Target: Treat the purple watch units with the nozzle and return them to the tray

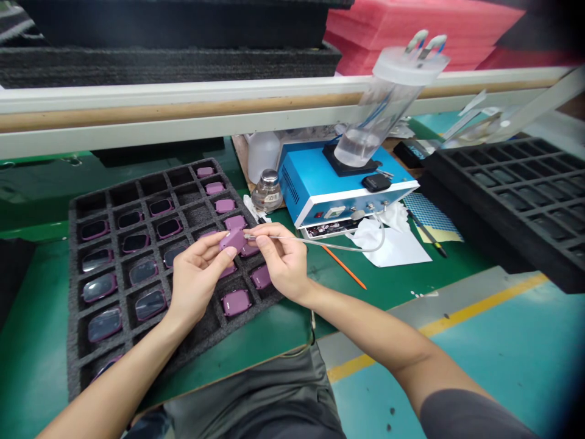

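Note:
My left hand (198,268) pinches a small purple watch case (233,241) between thumb and fingers, above the foam tray. In my right hand (283,259) is the metal-tipped end of a thin clear tube (331,247), with its tip at the right edge of the case. Whether the tip goes into the case cannot be made out. The tube curves back to the front of a blue box-shaped machine (336,183). Under both hands lies a black foam tray (73,292). Its left columns hold dark-faced watch parts (148,303), its right columns purple cases (236,302).
On the machine stands a tilted-looking clear cylinder (365,122) with liquid inside. A glass bottle (267,192) and white jug (261,155) stand left of it. White paper (397,247), an orange stick (345,268) and a pen (427,233) lie right. Another foam tray (507,183) is far right.

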`<state>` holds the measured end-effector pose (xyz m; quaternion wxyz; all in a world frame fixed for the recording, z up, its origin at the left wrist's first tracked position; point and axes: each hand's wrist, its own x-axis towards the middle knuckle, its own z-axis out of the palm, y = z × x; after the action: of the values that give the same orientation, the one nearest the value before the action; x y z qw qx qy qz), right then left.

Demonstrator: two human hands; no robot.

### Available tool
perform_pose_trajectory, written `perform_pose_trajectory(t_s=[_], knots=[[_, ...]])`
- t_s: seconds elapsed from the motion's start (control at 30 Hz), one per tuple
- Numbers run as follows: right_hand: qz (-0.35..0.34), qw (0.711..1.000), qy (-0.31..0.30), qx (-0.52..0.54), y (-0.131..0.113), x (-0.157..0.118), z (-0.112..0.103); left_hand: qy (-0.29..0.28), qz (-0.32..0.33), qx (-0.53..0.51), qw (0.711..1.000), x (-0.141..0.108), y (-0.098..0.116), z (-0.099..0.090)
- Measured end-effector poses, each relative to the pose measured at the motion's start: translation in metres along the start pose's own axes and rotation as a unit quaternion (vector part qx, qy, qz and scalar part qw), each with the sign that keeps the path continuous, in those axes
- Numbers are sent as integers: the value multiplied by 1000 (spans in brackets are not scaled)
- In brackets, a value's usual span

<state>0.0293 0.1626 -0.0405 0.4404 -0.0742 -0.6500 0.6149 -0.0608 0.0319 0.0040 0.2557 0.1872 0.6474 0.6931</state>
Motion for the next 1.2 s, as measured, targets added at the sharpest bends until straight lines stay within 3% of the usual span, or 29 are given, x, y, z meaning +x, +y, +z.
perform_pose_trajectory(t_s=[0.27,0.43,0.57,0.7,0.8,0.87,0.97,1.07,1.2], knots=[[-15,1000,-1,-4,-4,-3,-2,14,13,13,1000,1,2,0],[-14,1000,15,-5,-2,-8,-4,61,78,102,990,24,20,-31],[-6,1000,3,-20,0,-11,-5,53,136,312,939,52,13,-55],[-4,999,7,-41,0,-13,-6,54,146,460,874,84,-6,-54],[1,999,6,-47,0,-14,-7,47,130,516,845,98,-9,-52],[7,999,3,-44,0,-14,-7,51,141,535,831,95,-3,-58],[13,999,6,-44,-1,-14,-7,53,167,573,800,70,13,-76],[18,999,3,-48,-3,-14,-6,1,155,616,773,34,26,-94],[28,999,-1,-45,-8,-15,-5,-81,125,713,685,9,26,-98]])
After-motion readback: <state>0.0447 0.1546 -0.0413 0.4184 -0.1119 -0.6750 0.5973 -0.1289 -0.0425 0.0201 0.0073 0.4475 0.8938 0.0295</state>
